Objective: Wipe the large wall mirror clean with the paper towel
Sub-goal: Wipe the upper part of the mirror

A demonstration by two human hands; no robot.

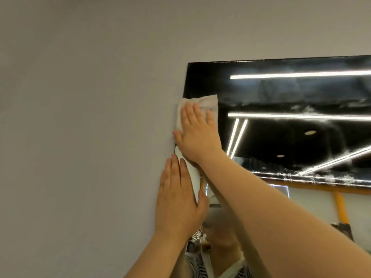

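Note:
The large wall mirror (291, 97) fills the right half of the view, its top left corner near the middle. It reflects a dark ceiling with bright light strips, and whitish smears show on the glass at the right. My right hand (195, 133) lies flat, pressing a white paper towel (208, 103) against the mirror's left edge, just below the top corner. The towel overlaps onto the wall a little. My left hand (178, 195) rests flat with fingers together across the mirror's left edge lower down, holding nothing.
A plain grey wall (80, 117) covers the left and top of the view. The mirror's lower part reflects orange beams (339, 205) and part of a person in a striped top (196, 263).

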